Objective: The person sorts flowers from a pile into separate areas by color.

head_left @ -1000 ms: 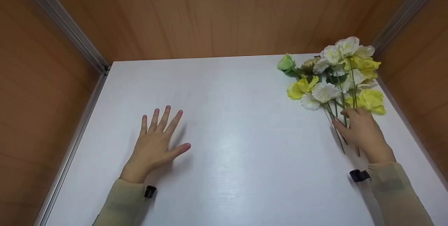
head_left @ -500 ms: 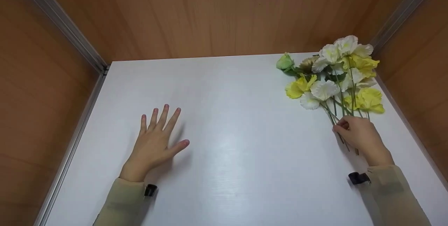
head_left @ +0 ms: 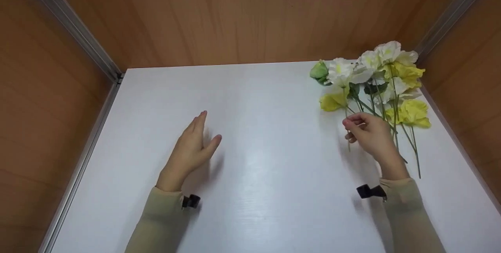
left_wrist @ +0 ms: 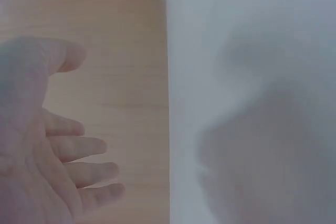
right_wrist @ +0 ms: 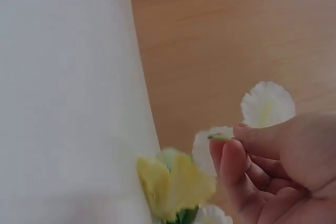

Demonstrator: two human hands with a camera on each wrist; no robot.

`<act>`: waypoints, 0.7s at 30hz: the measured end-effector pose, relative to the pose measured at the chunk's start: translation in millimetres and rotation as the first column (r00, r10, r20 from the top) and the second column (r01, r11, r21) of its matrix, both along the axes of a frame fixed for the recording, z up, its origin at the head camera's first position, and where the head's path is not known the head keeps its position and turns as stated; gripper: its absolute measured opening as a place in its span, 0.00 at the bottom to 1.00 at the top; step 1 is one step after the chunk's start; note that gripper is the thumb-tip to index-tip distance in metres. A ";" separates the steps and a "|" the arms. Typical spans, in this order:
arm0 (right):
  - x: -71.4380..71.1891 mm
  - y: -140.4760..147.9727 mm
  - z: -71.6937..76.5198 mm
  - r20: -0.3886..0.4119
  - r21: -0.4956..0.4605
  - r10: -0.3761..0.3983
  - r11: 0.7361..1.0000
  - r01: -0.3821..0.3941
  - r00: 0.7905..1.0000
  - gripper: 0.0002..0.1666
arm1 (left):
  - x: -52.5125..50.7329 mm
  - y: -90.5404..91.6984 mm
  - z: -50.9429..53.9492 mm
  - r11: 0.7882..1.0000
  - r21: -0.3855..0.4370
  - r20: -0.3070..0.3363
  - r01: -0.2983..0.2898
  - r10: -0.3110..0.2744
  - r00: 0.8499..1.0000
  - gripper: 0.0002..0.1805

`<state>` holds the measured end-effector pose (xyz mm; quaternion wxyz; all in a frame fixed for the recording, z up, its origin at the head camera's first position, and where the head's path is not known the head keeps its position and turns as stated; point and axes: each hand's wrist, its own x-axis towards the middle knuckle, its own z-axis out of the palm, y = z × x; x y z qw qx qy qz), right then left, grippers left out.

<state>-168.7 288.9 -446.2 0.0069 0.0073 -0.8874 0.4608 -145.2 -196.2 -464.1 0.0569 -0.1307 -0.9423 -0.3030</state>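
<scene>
Flowers point(head_left: 387, 94) with white and yellow heads lie heaped at the far right corner of the white tabletop point(head_left: 250, 127), overlapping so much that I cannot count them or follow most stems to their blooms. At the left side of that heap, the right hand point(head_left: 370, 133) pinches the thin stem of a white flower point(head_left: 339, 71) between thumb and fingertips, low down, the stem's end showing just below. This flower's head points toward the far edge, just beside a green bud point(head_left: 319, 72) and partly in front of a yellow bloom point(head_left: 330, 102); whether they touch I cannot tell. Other stems pass behind the right hand and wrist, which hide parts of them. From the right wrist, just a short piece of stem shows at the pinch, white petals are half hidden behind the hand, and the lower border crops the blooms there. Well apart, the left hand point(head_left: 188, 155) hangs above the left half of the tabletop, thumb spread away; its fingers overlap almost into one from the head, while the left wrist view shows all four loosely extended. The tabletop's near edge and both sleeves point(head_left: 156, 217) run out of view.
</scene>
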 end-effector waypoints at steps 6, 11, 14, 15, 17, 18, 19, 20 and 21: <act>-16.8 -70.5 -6.8 0.004 -0.189 0.058 0.980 -0.056 0.998 0.19 | -14.9 47.0 4.6 0.980 0.197 0.008 0.040 -0.042 0.999 0.35; -22.2 -119.5 -14.8 0.054 -0.263 0.127 0.959 -0.109 0.990 0.18 | -22.7 76.3 5.8 0.928 0.365 0.069 0.075 -0.107 0.992 0.24; -23.5 -144.2 -20.8 0.074 -0.303 0.171 0.942 -0.141 0.983 0.18 | -24.7 86.4 4.3 0.897 0.440 0.133 0.039 -0.108 0.985 0.20; -23.4 -151.2 -22.7 0.073 -0.315 0.181 0.937 -0.150 0.981 0.17 | -25.5 88.6 2.2 0.888 0.459 0.151 0.027 -0.108 0.983 0.19; -22.4 -163.5 -26.5 0.057 -0.342 0.198 0.925 -0.167 0.979 0.17 | -27.5 92.4 -2.1 0.870 0.493 0.178 0.011 -0.113 0.978 0.18; -21.6 -168.7 -28.6 0.045 -0.358 0.205 0.917 -0.176 0.978 0.16 | -28.6 93.9 -4.6 0.862 0.507 0.188 0.005 -0.116 0.975 0.17; -20.7 -173.3 -30.9 0.035 -0.373 0.210 0.910 -0.182 0.977 0.16 | -29.8 95.2 -7.4 0.853 0.521 0.198 0.001 -0.122 0.972 0.17; -19.5 -177.7 -32.9 0.028 -0.388 0.215 0.902 -0.187 0.976 0.15 | -30.8 96.1 -10.4 0.844 0.536 0.207 -0.002 -0.129 0.970 0.17; -18.6 -181.6 -35.2 0.025 -0.404 0.221 0.894 -0.192 0.975 0.14 | -31.8 97.0 -13.0 0.836 0.549 0.215 -0.006 -0.134 0.967 0.17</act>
